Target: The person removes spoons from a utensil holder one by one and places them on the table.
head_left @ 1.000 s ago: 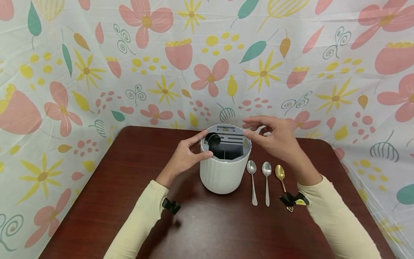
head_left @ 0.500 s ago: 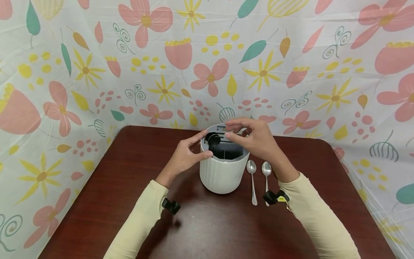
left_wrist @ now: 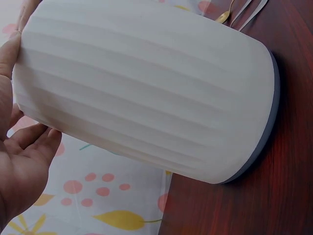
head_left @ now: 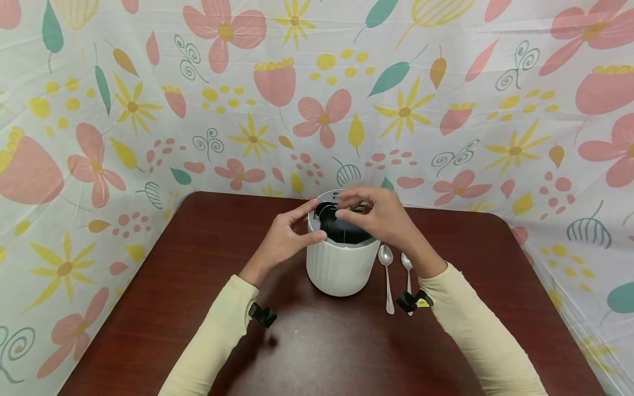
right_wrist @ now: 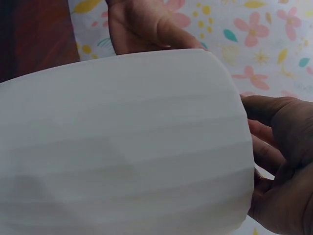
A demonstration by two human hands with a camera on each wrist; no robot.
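A white ribbed utensil holder [head_left: 342,269] with a grey divided top stands upright on the table. My left hand [head_left: 284,239] grips its left rim, thumb at the near side and fingers toward the back. A black, round-headed utensil [head_left: 326,213] sticks up inside at the left of the opening. Over the opening is my right hand [head_left: 378,214], thumb and fingers apart, fingertips right beside the black head. The right wrist view shows the right hand's fingers [right_wrist: 266,110] at the holder's rim. Two silver spoons, the left one [head_left: 386,256] fully visible, lie right of the holder.
The dark red-brown wooden table [head_left: 208,253] ends at a patterned floral cloth [head_left: 317,71] hung behind it. A gold spoon [left_wrist: 224,17] lies beyond the holder in the left wrist view; my right forearm hides it in the head view.
My right hand has moved left from the holder's right rim across its opening to the black utensil head. The left hand and the holder have stayed put.
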